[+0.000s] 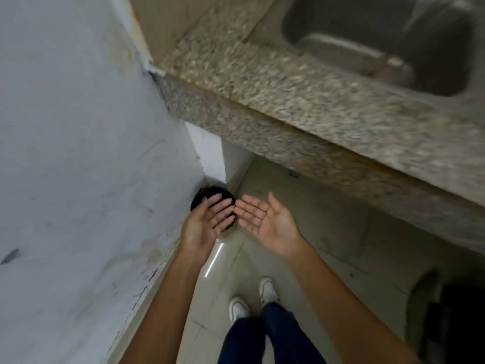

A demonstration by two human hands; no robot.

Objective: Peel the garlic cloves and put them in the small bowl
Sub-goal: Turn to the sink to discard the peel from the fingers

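Both hands [236, 219] — fingers [223, 206] bare.

The worktop [301, 101] is speckled granite in beige, brown and grey. The sink [380, 40] is dull steel grey. The wall [78, 127] is pale bluish white with dark scuffs. The floor [301, 219] is glossy cream tile. The round bin [210, 193] is black. The shoes [269, 288] are white, the trousers [262, 337] navy.
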